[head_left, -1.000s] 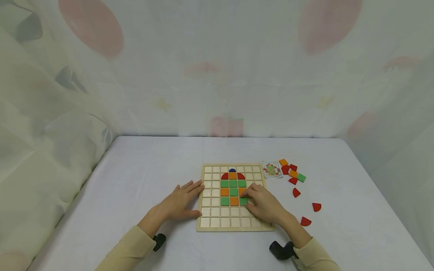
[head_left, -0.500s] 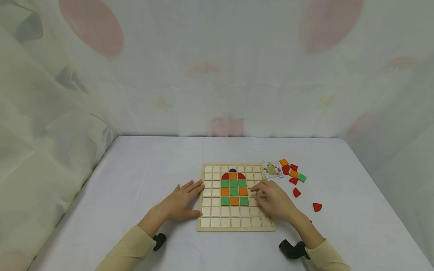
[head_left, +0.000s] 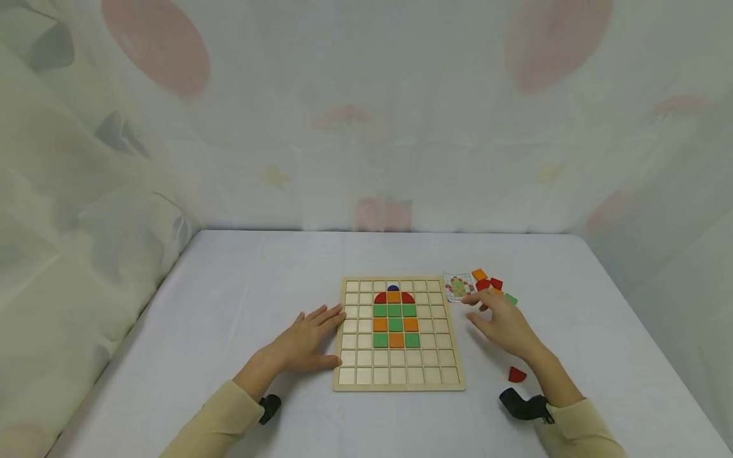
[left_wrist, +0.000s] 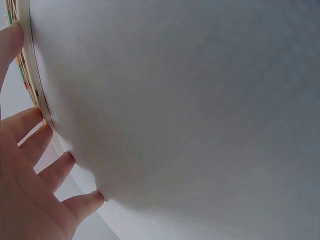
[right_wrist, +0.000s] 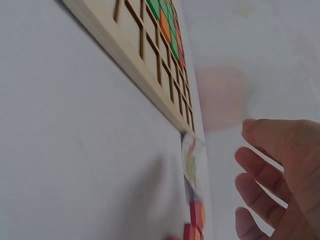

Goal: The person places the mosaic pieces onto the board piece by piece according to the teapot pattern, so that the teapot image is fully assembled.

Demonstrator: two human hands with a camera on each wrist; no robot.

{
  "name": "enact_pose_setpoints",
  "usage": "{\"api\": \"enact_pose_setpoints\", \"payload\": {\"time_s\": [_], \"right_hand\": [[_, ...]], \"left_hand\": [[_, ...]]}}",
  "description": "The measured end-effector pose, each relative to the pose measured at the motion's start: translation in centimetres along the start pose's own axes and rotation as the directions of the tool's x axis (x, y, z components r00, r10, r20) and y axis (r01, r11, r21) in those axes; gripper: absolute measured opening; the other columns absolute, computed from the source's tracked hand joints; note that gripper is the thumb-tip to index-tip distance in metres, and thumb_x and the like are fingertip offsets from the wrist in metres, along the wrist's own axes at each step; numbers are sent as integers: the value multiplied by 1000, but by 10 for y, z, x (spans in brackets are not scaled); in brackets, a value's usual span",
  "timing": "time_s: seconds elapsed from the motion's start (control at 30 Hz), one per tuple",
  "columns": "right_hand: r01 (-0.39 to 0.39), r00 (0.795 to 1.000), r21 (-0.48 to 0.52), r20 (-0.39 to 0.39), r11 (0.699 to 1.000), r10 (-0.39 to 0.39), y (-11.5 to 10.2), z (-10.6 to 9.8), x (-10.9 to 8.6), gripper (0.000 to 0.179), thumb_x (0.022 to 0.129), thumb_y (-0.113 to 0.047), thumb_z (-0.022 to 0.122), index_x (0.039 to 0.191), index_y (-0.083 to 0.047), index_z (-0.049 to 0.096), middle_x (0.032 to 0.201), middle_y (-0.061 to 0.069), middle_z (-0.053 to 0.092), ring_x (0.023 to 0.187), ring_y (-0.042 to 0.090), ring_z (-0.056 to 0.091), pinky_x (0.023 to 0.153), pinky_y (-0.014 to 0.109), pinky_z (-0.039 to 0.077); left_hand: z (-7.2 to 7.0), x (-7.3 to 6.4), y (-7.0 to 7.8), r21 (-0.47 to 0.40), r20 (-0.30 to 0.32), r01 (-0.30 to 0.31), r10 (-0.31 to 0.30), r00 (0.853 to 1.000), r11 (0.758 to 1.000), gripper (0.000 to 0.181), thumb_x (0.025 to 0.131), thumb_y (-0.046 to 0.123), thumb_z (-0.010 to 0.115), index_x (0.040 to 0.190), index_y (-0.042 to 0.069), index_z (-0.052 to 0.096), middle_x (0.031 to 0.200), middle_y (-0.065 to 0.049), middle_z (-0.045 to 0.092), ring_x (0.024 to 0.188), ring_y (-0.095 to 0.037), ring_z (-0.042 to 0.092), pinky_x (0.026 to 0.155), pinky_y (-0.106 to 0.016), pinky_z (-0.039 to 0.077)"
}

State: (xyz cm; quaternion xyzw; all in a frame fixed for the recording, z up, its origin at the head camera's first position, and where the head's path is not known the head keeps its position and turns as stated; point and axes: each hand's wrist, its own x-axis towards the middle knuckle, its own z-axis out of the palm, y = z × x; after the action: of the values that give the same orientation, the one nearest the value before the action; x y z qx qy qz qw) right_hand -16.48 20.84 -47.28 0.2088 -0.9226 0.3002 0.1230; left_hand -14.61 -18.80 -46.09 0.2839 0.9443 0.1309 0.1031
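A wooden grid board lies on the table, with green, orange, red and blue pieces set in its middle squares. My left hand rests flat at the board's left edge; in the left wrist view its fingertips touch that edge and the tabletop. Over the table right of the board, my right hand hovers with loosely bent fingers and nothing between them. It is nearest to a small printed pattern card and a loose group with an orange square, red pieces and a green square, which it partly covers.
A red quarter-round piece lies alone beside the right forearm. Both wrists carry black camera mounts. White cloth covers the table, and a printed curtain hangs behind it.
My right hand has left the orange square at the right of the pattern and moved right and away toward the loose pieces. The left hand stays in place.
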Motion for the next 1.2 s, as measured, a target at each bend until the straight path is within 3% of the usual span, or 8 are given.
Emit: {"api": "enact_pose_setpoints", "payload": {"time_s": [0.23, 0.47, 1.07, 1.2], "right_hand": [[-110, 994, -7, 24, 994, 110, 24, -19, 3, 27, 80, -6, 70, 106, -5, 63, 100, 10, 60, 76, 21, 54, 59, 24, 47], [-153, 986, -23, 68, 988, 154, 43, -30, 8, 27, 81, -5, 67, 107, -1, 62, 103, 15, 61, 87, 28, 56, 70, 37, 51], [-243, 955, -64, 158, 968, 250, 75, -25, 19, 24, 83, -8, 62, 105, 0, 63, 94, 15, 60, 75, 22, 51, 65, 31, 45], [-238, 958, -77, 148, 968, 247, 77, -22, 22, 25, 82, -10, 64, 104, 0, 64, 90, 14, 59, 72, 21, 49, 63, 29, 43]], "left_hand": [[0, -1, 0, -2, -2, -1, 1, 1000, 1000, 81, 80, 44, 67, 144, 11, 31, 152, -6, 24, 137, -36, 23, 101, -67, 21], [0, -2, 1, -5, 0, -2, 2, 1000, 1000, 81, 80, 44, 67, 144, 10, 31, 152, -7, 24, 137, -37, 23, 101, -67, 20], [4, 0, -3, 13, -7, -3, 3, 1000, 1000, 82, 80, 46, 66, 145, 12, 29, 152, -5, 23, 137, -35, 23, 101, -66, 21], [2, 0, -1, 11, -6, -3, 3, 1000, 1000, 82, 80, 46, 66, 145, 12, 29, 152, -5, 23, 137, -35, 22, 101, -66, 20]]}}
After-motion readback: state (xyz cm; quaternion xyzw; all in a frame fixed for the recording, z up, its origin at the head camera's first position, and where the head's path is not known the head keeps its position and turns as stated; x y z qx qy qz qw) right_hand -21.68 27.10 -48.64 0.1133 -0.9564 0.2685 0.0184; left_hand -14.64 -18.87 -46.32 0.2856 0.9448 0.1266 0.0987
